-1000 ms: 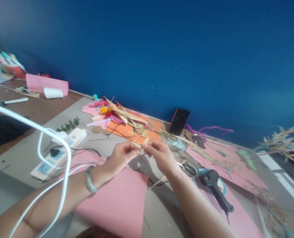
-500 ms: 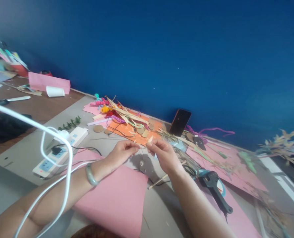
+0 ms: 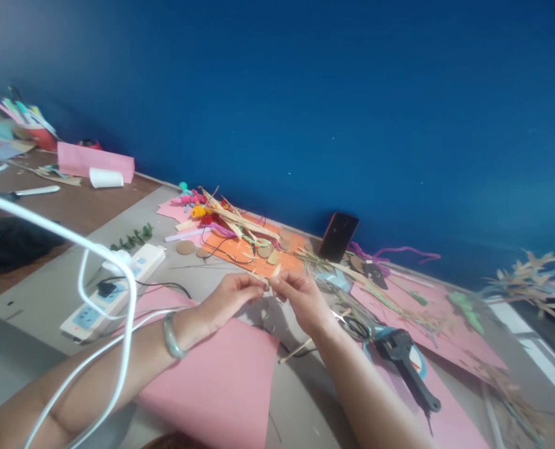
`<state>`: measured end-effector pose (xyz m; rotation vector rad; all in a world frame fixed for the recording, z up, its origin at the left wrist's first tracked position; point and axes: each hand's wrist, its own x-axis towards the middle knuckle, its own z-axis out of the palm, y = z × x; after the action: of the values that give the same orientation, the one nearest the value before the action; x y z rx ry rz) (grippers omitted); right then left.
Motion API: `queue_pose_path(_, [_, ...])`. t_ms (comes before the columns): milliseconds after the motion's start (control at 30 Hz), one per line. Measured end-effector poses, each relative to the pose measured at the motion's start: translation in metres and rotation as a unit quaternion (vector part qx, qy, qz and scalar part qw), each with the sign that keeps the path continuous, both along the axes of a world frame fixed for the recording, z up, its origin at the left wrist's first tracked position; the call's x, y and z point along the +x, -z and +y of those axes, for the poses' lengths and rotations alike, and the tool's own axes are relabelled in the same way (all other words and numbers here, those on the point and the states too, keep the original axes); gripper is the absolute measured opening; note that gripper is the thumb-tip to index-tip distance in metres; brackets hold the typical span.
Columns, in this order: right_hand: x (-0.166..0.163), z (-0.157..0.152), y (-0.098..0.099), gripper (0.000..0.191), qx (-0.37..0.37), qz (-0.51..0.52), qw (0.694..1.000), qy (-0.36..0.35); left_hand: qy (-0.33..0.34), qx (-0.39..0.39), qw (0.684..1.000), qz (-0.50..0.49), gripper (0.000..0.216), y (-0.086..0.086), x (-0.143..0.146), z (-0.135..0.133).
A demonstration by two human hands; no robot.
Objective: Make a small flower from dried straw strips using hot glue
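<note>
My left hand (image 3: pixel 228 302), with a pale green bangle on its wrist, is closed in a pinch over the table. Thin straw-coloured bits, which look like dried leaf, show at its fingertips. My right hand (image 3: pixel 303 302) is pinched as well, on a small pale piece of dried leaf (image 3: pixel 275 270) whose tip sticks up above the fingers. The fingertips of both hands meet or nearly meet around these pieces. Just beyond them lies orange paper (image 3: pixel 233 246) with dried stalks (image 3: pixel 240 221) and round brown discs (image 3: pixel 186 247). Pink paper (image 3: pixel 221 374) lies below my left hand.
A black glue gun (image 3: pixel 406 365) lies to the right of my right forearm. A phone (image 3: pixel 338 237) leans against the blue wall. On the left are a power strip (image 3: pixel 113 293), a white cable (image 3: pixel 130 324) looping over my left forearm, and a paper cup (image 3: pixel 106 178).
My two hands have come closer together, fingertips now touching or nearly so. My right hand has shifted slightly left with the pale piece. The view has tilted a little.
</note>
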<state>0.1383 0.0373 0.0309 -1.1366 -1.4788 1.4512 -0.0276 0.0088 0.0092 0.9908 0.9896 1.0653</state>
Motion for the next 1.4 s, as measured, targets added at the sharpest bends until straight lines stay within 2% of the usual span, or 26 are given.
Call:
queue_pose_path(367, [-0.003,0.0,0.003,0.031,-0.001,-0.005,1.0,-0.003,-0.019,-0.006,1.0,0.002,0.011,0.005,-0.001,0.0])
queue_pose_path(667, [-0.004,-0.003,0.002,0.031,0.007,-0.006,1.0,0.007,-0.025,-0.011,1.0,-0.005,0.009,-0.013,-0.002,-0.004])
queue_pose_path(933, [-0.004,-0.003,0.001,0.031,0.007,0.002,1.0,0.013,-0.009,0.017,1.0,0.001,0.012,0.0,-0.002,-0.001])
queue_pose_path(1233, [-0.004,-0.001,0.003,0.029,-0.002,0.005,1.0,0.02,0.004,0.011,1.0,-0.01,0.014,0.002,0.0,-0.002])
queue_pose_path(1400, [-0.005,-0.002,0.001,0.029,0.004,0.004,1.0,0.02,-0.013,0.013,1.0,-0.013,0.016,-0.001,0.001,-0.003])
